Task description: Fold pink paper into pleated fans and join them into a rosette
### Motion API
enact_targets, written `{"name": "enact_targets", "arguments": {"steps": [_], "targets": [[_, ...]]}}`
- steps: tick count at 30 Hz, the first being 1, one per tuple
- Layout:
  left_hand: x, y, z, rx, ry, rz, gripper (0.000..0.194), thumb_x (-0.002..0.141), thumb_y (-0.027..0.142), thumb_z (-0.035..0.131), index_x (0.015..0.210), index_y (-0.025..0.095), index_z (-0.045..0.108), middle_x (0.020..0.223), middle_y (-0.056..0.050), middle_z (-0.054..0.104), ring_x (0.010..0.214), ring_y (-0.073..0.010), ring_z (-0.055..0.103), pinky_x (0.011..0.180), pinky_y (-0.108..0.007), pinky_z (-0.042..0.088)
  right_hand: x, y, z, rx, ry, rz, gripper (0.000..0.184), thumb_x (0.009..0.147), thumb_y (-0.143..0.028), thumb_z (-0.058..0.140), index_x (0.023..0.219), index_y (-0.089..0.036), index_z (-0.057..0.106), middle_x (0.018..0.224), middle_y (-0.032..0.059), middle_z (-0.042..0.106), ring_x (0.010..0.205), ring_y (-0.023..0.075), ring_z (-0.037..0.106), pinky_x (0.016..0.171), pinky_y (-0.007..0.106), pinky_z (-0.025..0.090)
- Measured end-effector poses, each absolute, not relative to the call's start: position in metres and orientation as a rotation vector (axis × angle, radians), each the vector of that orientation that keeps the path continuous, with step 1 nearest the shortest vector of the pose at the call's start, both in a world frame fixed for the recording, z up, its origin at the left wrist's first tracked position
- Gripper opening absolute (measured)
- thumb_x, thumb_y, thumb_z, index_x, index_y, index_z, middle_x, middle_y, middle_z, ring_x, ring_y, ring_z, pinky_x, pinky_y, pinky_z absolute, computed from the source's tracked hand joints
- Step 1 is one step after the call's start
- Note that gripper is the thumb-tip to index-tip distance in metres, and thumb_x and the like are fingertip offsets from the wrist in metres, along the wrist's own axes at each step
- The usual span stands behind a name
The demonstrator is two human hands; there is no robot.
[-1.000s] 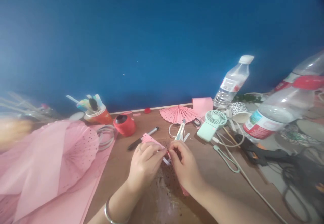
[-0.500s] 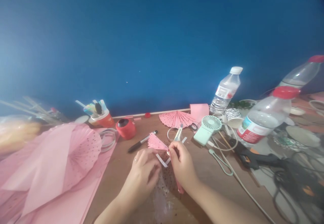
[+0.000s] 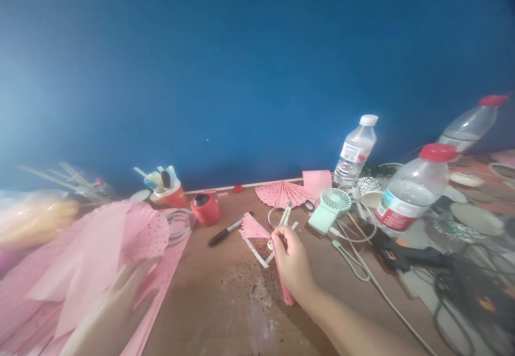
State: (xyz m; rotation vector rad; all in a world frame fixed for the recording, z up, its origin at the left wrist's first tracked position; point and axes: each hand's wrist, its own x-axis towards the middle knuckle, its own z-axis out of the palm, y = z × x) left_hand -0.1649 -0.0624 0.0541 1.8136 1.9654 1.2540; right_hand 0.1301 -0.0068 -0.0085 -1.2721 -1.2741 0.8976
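My right hand (image 3: 292, 265) is closed in a pinch on the narrow middle of a pleated pink paper fan (image 3: 254, 229). One folded wing spreads out to the left, and another strip hangs down below the hand. White paper strips (image 3: 256, 253) lie beneath it among many tiny dark punched bits. On the left, my left hand (image 3: 126, 291) is over the pink paper sheets (image 3: 86, 259), its fingers stretched and apart, slightly blurred. Beside it is a larger round pleated fan (image 3: 147, 232) with punched holes.
A black marker (image 3: 225, 232), a red round container (image 3: 206, 209) and scissors (image 3: 286, 214) lie around the fan. Farther right are a mint handheld fan (image 3: 330, 210), a cable, water bottles (image 3: 410, 192) and a black glue gun (image 3: 406, 254). A pen cup (image 3: 171, 192) stands at the back.
My left hand has left the small pleated fan and moved left onto the pink paper sheets. My right hand still pinches the fan in nearly the same place.
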Motion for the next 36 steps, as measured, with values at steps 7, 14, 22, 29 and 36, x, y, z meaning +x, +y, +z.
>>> {"name": "enact_targets", "arguments": {"steps": [7,14,22,29,36], "targets": [[-0.028,-0.031,0.038,2.312,1.651,0.736,0.024,0.080,0.027,0.048,0.103,0.022,0.052,0.100,-0.005,0.059,0.093,-0.0219,0.055,0.078,-0.039,0.046,0.128,-0.014,0.002,-1.206,-1.354,0.873,0.015,0.081,-0.017,0.038,0.070,-0.020,0.047,0.070,-0.0011,0.048,0.067,0.0146,0.046,0.062,0.024,0.037],[-0.001,-0.008,0.016,2.160,1.535,0.922,0.010,0.084,0.022,0.042,0.085,0.020,0.052,0.086,-0.003,0.056,0.080,-0.0163,0.055,0.070,-0.030,0.046,0.129,-0.014,-0.001,-1.188,-1.409,0.871,0.014,0.082,-0.014,0.039,0.072,-0.019,0.047,0.074,-0.0004,0.049,0.070,0.0139,0.048,0.064,0.023,0.036],[-0.020,-0.001,0.001,2.526,1.352,0.940,0.015,0.082,0.014,0.046,0.089,0.020,0.058,0.086,-0.004,0.060,0.082,-0.0165,0.054,0.075,-0.032,0.042,0.129,-0.014,-0.002,-1.180,-1.474,0.926,0.013,0.084,-0.012,0.039,0.074,-0.020,0.046,0.076,0.0001,0.048,0.070,0.0133,0.047,0.066,0.023,0.037],[-0.016,-0.004,0.007,2.547,1.309,0.954,0.011,0.080,0.011,0.048,0.084,0.017,0.055,0.094,-0.006,0.056,0.088,-0.0175,0.050,0.080,-0.034,0.040,0.131,-0.015,-0.003,-1.215,-1.515,0.927,0.012,0.084,-0.011,0.040,0.077,-0.020,0.044,0.077,0.0000,0.048,0.071,0.0131,0.048,0.067,0.023,0.038],[-0.018,-0.002,0.004,2.552,1.197,0.883,0.013,0.081,0.009,0.044,0.084,0.016,0.054,0.085,-0.004,0.059,0.085,-0.0171,0.050,0.077,-0.032,0.040,0.133,-0.016,-0.005,-1.230,-1.620,0.890,0.012,0.085,-0.013,0.040,0.077,-0.019,0.044,0.079,0.0010,0.049,0.075,0.0137,0.048,0.069,0.024,0.038]]}}
